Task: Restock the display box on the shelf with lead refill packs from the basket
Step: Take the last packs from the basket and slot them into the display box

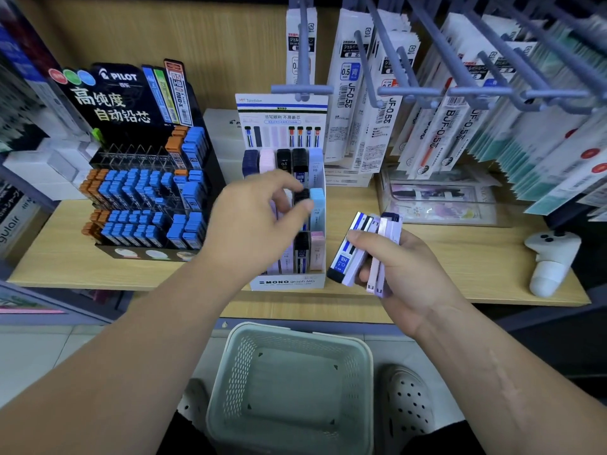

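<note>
Right hand (410,267) grips fanned refill packs (349,254); left hand (259,221), fingers (279,180) spread (seemingly empty), should seat one upright in the display box (287,282) beneath.

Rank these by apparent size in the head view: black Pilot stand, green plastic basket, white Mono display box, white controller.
1. Black Pilot stand and green plastic basket: alike; basket is nearer, so unranked.
2. White Mono display box.
3. White controller.
</note>
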